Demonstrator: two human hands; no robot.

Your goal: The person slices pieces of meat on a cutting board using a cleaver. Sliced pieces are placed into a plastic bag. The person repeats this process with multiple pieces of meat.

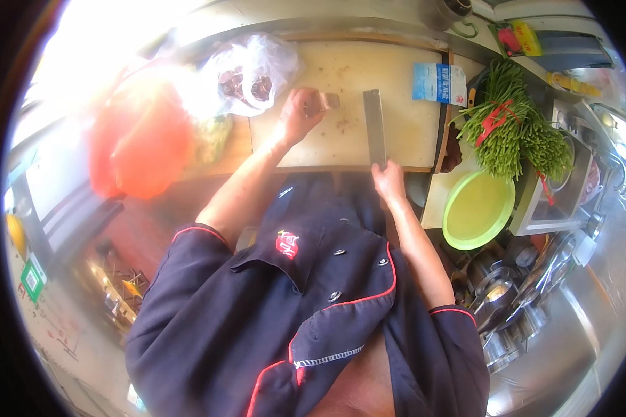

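My left hand (298, 117) is closed around a brownish-pink block (329, 101) that looks like meat, above the cream cutting board (407, 138). Blur and my fingers hide part of the block. In my right hand (389, 181), at the board's near edge, is the handle of a cleaver (374, 125). Its long, narrow-looking blade points away from me over the board, apart from the block. Small brown bits lie on the board between blade and block. A clear plastic bag (274, 57) with dark reddish pieces inside rests at the board's left end.
A red plastic bag (146, 140) sits at far left in glare. To the right are a blue-and-white food packet (438, 83), green stalks tied with red bands (521, 125) and a lime-green basin (479, 211). Metal pots (495, 292) stand lower right.
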